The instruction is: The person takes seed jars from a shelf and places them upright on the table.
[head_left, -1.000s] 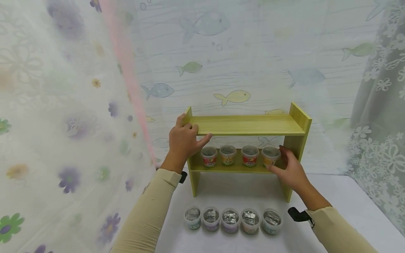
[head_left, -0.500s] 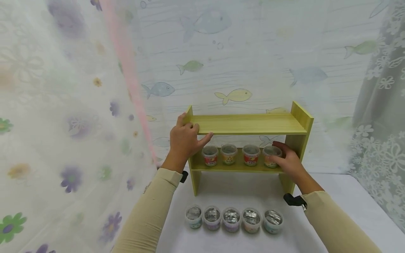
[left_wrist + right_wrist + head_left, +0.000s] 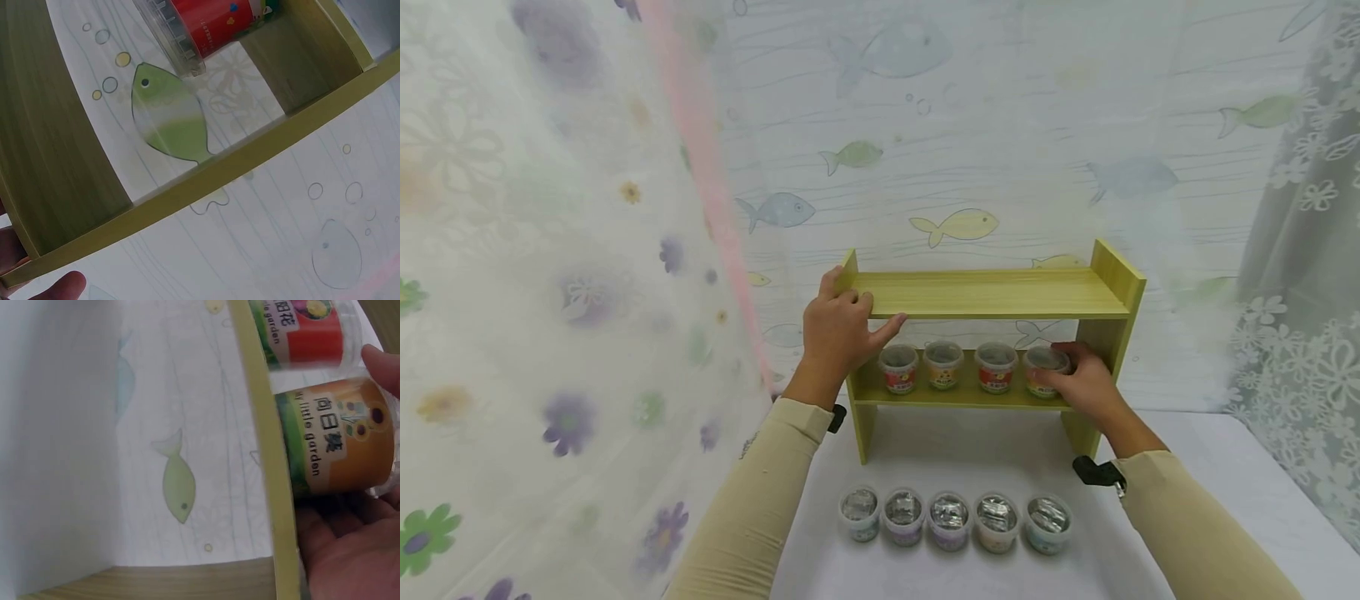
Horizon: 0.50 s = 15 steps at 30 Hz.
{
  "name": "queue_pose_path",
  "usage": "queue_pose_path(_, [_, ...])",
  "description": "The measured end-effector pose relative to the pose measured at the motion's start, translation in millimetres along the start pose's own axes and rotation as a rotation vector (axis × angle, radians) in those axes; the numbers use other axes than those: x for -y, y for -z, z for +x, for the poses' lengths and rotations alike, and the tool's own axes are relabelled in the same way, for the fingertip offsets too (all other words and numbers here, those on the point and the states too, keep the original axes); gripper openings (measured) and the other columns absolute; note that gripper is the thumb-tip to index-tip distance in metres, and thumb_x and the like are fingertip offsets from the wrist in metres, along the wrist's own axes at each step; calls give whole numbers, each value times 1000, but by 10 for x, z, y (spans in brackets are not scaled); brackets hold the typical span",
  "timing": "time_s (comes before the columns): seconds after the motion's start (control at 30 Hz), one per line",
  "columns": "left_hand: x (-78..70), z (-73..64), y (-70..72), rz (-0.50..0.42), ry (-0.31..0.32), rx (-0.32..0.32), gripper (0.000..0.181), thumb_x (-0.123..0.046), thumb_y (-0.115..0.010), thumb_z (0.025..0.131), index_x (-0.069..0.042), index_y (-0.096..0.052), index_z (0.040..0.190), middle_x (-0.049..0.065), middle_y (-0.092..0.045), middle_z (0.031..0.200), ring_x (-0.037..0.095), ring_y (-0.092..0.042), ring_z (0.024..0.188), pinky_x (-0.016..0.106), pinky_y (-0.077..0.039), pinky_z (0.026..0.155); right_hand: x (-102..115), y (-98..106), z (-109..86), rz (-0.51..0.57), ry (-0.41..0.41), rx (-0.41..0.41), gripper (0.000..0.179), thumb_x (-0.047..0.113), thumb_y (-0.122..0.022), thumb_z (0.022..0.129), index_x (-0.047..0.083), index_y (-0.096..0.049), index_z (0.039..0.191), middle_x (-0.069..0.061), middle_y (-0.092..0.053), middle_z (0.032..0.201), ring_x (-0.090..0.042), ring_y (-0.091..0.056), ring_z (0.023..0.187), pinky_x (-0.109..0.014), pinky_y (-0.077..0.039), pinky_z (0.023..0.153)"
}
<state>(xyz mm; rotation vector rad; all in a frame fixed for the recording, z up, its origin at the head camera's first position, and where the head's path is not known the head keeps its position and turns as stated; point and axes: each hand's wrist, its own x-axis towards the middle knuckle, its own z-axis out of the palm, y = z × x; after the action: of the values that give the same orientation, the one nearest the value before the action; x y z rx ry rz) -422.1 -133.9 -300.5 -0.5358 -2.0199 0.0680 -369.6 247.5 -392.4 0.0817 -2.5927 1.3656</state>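
Note:
My left hand grips the left end of a small yellow-green wooden shelf, fingers over the side and thumb along the top board's front edge. In the left wrist view only some of its fingertips show. On the lower board stand several clear plastic cups in a row. My right hand holds the rightmost one, an orange-labelled cup, with the thumb near its rim and the fingers behind and beside it. Next to it stands a red-labelled cup; farther left are a yellow-labelled cup and another red-labelled cup.
In front of the shelf, several cups with silvery packets inside, such as the middle cup, line up on the white table. Fish-patterned curtain hangs behind, flowered curtain at left, and a white floral curtain at right.
My right hand has shifted slightly up and left, its thumb moving from the cup's lower front to near its rim. My left hand stays on the shelf.

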Motion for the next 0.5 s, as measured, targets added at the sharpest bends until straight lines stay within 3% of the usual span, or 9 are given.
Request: queue_pose_path(0.5, [-10,14,9,0,19,23,68,-76,-54,91,-13,-69,72,7,-66,64,34,-57,131,45,-63,65,72,-9,-27,-49,-56,-41,96,54,-76,89,-11,-37,148,-33,-41,150,-49,-44,137,-63,-42,110])
